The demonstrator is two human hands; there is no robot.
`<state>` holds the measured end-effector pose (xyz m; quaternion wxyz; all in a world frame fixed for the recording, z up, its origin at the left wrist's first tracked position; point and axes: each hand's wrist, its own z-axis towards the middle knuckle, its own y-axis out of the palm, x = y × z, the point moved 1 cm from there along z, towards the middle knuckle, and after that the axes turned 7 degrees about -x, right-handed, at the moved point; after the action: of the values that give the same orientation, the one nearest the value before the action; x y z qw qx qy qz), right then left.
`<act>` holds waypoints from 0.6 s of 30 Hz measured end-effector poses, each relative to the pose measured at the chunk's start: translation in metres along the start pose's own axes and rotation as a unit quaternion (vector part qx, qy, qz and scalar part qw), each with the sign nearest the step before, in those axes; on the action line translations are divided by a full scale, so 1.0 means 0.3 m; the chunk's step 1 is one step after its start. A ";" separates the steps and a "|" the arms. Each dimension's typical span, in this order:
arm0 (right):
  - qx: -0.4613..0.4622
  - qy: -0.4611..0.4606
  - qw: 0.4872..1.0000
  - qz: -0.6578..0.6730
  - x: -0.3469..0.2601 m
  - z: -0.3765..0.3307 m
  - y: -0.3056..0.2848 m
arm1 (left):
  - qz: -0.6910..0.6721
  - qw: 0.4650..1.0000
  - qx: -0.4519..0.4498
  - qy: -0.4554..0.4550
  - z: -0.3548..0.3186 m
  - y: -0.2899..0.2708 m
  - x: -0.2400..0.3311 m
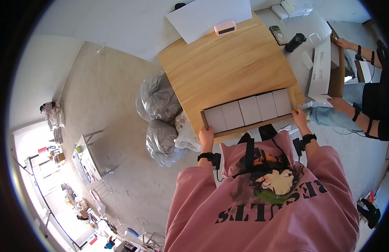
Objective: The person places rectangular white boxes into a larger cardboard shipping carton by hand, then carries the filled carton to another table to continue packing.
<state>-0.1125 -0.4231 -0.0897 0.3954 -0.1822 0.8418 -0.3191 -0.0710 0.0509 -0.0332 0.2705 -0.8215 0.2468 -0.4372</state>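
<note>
Hands holding a tray of white boxes

A person in a pink shirt (261, 229) grips a shallow cardboard tray (254, 126), left hand (206, 137) at its left front corner, right hand (300, 117) at its right. Five white boxes (250, 112) fill it in one row. It sits at the near edge of a wooden table (232, 63). Grey bags (161, 98) lie left; a pale clock (225, 28) stands at the far end.

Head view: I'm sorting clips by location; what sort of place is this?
Probably a packing workroom: a brown cardboard tray of rectangular white boxes, grey plastic sacks, and a pale wooden table.
</note>
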 end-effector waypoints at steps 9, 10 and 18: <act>0.045 0.002 0.988 -0.145 -0.092 -0.023 0.051 | 0.132 0.991 -0.023 0.008 0.014 0.012 0.018; 0.046 0.021 0.992 -0.115 -0.088 -0.023 0.052 | 0.141 0.990 -0.021 0.022 0.018 0.011 0.007; 0.057 0.113 0.973 0.191 -0.123 -0.066 0.034 | -0.143 0.969 -0.159 -0.123 0.051 0.011 -0.064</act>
<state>-0.1056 -0.3874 -0.0669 0.3610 0.0420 0.8809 -0.3032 -0.0681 0.0645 -0.0539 0.0991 -0.9282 0.1575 -0.3222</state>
